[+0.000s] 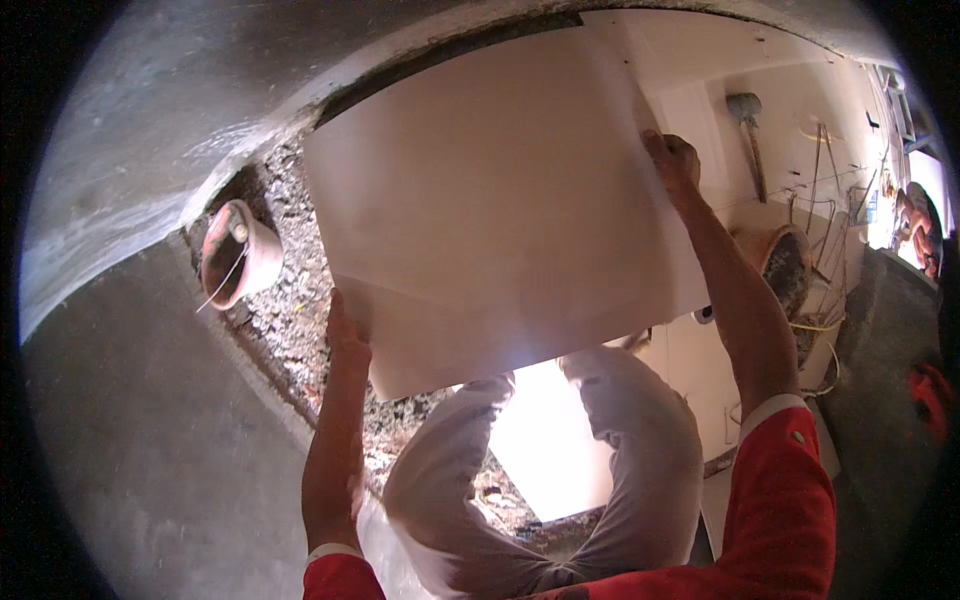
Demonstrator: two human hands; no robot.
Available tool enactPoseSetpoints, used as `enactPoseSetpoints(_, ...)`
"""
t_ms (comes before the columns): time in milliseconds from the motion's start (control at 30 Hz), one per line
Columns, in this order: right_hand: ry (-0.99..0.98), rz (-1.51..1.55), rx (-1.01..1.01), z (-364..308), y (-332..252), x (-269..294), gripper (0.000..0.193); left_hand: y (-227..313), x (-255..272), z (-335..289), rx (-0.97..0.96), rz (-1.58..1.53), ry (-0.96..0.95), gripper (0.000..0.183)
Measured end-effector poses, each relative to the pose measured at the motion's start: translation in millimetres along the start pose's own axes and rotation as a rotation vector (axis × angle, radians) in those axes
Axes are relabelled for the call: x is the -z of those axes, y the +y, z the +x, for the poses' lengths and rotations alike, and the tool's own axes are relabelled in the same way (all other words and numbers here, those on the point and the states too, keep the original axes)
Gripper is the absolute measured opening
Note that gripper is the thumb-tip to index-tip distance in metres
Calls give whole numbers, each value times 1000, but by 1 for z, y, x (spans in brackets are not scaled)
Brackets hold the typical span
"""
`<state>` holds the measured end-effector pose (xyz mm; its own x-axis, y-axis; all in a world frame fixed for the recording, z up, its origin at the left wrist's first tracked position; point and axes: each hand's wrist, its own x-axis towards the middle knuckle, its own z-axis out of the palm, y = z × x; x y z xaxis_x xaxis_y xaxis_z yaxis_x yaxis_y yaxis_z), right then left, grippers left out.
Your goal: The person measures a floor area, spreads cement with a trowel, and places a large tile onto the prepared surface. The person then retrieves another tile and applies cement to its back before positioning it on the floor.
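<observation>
I hold a large square cream floor tile [490, 210] in front of me, lifted off the ground and tilted. My left hand [345, 335] grips its lower left edge. My right hand [672, 160] grips its upper right edge with the fingers curled over the rim. My knees in light trousers [560, 470] show below the tile, bent in a squat. Red sleeves cover both of my upper arms.
Rough gravel and mortar bed [285, 290] lies under the tile. A pink bucket [240, 255] with a wire handle stands at the left by a grey cement wall [130, 180]. Laid tiles [770, 90], a long-handled tool [748, 130], a mortar pan [790, 265] and another person [915, 235] are at the right.
</observation>
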<state>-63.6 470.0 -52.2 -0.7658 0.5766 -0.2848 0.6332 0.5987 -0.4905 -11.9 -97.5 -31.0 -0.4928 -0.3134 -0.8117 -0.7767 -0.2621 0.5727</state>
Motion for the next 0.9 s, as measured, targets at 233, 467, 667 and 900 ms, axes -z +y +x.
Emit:
enactPoseSetpoints(233,-71,12,-116,50,-2,-63,52,-27,-20,88,-211,203,-124,58)
enactPoseSetpoints(467,136,107,-49,77,36,-113,52,-40,-39,116,-442,490,-197,55)
enactPoseSetpoints(667,201,40,45,89,40,-120,51,-36,-62,116,-375,388,-150,51)
enactPoseSetpoints(900,193,109,27,89,32,-123,46,-41,-65,120,-506,640,-93,56)
